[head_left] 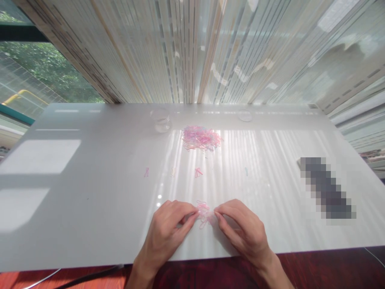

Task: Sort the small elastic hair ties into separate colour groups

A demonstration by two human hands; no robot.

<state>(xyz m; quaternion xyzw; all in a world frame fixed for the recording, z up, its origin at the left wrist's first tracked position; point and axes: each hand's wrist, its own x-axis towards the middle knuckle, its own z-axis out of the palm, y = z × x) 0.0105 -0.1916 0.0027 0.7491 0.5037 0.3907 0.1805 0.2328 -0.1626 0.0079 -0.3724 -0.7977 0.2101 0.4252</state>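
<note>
Pink loops in a small loose pile (pixel 203 212) lie on the white counter (pixel 105 180), between the left hand (pixel 197 212) and the right hand (pixel 215 212). The left hand has its thumb and forefinger drawn together at the pile's left edge; the right hand holds its own thumb and forefinger close together just beside the opposite edge. Whether either hand grips a loop is too small to tell. Beyond the hands runs a spaced row: purple loops (pixel 146 172) ahead and to the left of the left hand, pale yellow loops (pixel 173 172) nearer its line, bright pink loops (pixel 198 172) ahead of the gap between the hands, and a light blue piece (pixel 246 171) ahead of the right hand. Farther off, past the bright pink loops, sits a large mixed heap (pixel 201 138), with a clear jar (pixel 162 123) to its left and a clear round lid (pixel 245 116) to its right. A pixelated dark object (pixel 326 188) lies well to the right of the right hand.
</note>
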